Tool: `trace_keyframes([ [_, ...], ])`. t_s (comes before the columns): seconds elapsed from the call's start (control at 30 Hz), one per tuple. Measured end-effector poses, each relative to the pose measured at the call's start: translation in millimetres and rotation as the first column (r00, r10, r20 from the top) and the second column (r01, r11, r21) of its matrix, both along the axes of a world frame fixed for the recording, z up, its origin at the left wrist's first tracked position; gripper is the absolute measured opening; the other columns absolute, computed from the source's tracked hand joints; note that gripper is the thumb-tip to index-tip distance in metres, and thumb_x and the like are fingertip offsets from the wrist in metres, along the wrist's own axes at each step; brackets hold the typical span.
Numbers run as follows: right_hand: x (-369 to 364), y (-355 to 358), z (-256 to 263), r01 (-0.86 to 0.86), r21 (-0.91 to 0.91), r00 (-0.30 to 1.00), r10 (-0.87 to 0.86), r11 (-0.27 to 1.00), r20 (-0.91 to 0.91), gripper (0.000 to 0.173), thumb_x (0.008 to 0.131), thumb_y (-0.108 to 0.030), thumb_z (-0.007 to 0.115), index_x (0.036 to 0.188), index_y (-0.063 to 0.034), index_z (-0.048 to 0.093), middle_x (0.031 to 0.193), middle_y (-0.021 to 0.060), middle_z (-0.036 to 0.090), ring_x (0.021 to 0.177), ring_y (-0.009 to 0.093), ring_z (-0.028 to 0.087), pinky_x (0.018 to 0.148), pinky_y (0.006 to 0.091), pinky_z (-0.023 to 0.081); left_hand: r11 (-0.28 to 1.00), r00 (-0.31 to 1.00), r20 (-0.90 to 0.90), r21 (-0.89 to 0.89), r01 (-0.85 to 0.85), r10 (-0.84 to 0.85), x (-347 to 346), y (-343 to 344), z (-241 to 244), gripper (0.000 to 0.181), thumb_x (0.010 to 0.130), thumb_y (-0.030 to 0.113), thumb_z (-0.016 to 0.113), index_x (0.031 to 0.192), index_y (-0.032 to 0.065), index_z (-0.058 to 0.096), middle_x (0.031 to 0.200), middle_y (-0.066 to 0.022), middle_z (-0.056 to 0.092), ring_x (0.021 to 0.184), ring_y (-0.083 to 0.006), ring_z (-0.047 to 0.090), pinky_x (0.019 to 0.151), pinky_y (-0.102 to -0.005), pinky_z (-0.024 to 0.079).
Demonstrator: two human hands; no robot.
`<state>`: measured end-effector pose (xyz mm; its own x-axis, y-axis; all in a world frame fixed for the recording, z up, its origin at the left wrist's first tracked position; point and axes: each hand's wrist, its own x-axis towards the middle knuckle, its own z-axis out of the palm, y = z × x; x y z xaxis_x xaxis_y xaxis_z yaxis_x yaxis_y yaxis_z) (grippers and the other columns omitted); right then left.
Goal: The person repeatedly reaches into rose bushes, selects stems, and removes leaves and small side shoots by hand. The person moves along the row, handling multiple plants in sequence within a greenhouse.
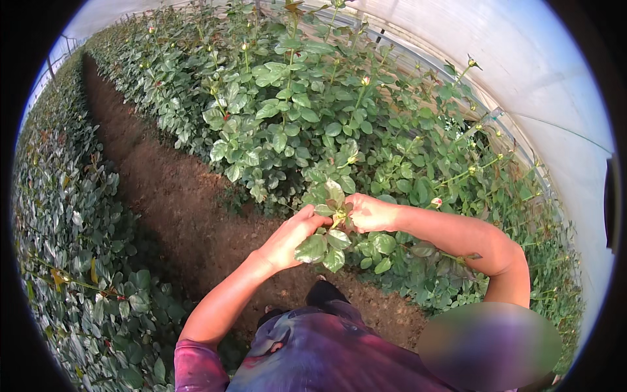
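Both my hands meet at the leafy top of a rose stem (339, 215), over the near edge of the plant row. From the left, my left hand (299, 230) has its fingers curled in at the stem, with a cluster of glossy leaves (323, 249) hanging just below. My right hand (368, 212) is closed in a fist on the other side, its fingertips at the shoot. Leaves partly cover the fingertips of both hands. A small yellow-green bud or tip shows between them.
A dense row of rose bushes (289, 108) with several buds rises ahead and to the right. Another row (63, 196) runs along the left. Between them lies a brown dirt path (152, 181). Plastic greenhouse sheeting (553, 88) and a metal rail (426, 59) border the right side.
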<state>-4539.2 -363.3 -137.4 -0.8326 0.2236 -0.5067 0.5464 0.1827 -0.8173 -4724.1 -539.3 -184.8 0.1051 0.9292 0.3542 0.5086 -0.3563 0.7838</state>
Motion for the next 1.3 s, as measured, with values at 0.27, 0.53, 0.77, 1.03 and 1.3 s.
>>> trace_keyframes([
  [0.27,-57.9,64.0,95.7,0.068,0.352,0.997,-0.049,0.934,-0.063,0.038,0.105,-0.039,0.065,0.094,-0.0028,0.072,0.074,0.0011,0.061,0.061,0.009,0.052,0.055,0.0290,0.044,0.894,0.930,-0.104,-0.329,0.303,-0.353,-27.4,32.0,23.9,0.031,0.081,-0.002,0.066,0.111,-0.0035,0.072,0.123,-0.0229,0.064,0.115,-0.0417,0.065,0.099,-0.0474,0.054],
  [0.53,-192.7,191.0,205.4,0.481,0.447,0.616,0.071,0.754,-0.784,0.033,0.099,-0.026,0.072,0.116,0.0018,0.066,0.100,0.0064,0.071,0.087,0.013,0.067,0.080,0.0321,0.056,0.858,0.948,-0.057,-0.445,0.257,-0.313,-68.7,117.2,12.4,0.032,0.109,0.029,0.056,0.117,-0.0006,0.063,0.109,-0.0222,0.069,0.103,-0.0379,0.068,0.086,-0.0481,0.053],
  [0.77,-263.8,214.6,205.6,0.156,0.804,0.940,0.162,0.574,-0.299,0.042,0.089,-0.041,0.078,0.103,-0.0013,0.076,0.086,0.0112,0.075,0.082,0.021,0.070,0.078,0.0369,0.055,0.731,0.793,0.244,0.307,-0.609,0.558,-186.4,191.3,143.0,0.030,0.103,0.003,0.063,0.132,0.0001,0.057,0.124,-0.0132,0.071,0.100,-0.0188,0.069,0.085,-0.0331,0.057],
  [1.03,-265.3,245.3,177.6,0.028,0.485,0.888,0.201,0.874,-0.414,0.027,0.093,-0.028,0.066,0.089,-0.0031,0.075,0.081,0.0062,0.074,0.068,0.017,0.065,0.064,0.0366,0.049,0.955,0.951,-0.116,-0.048,-0.293,0.286,-278.2,267.2,188.1,0.029,0.095,0.008,0.073,0.121,-0.0033,0.067,0.107,-0.0098,0.075,0.095,-0.0144,0.064,0.086,-0.0347,0.053],
  [1.3,-221.1,222.4,159.1,0.371,-0.117,0.886,-0.389,0.921,-0.253,0.027,0.104,-0.027,0.054,0.094,-0.0062,0.068,0.077,0.0032,0.064,0.056,0.011,0.055,0.044,0.0282,0.040,0.989,0.977,-0.173,-0.108,0.106,-0.123,-265.2,291.2,178.7,0.038,0.093,0.018,0.083,0.126,0.0045,0.069,0.098,-0.0037,0.065,0.084,-0.0145,0.056,0.079,-0.0336,0.051],
])
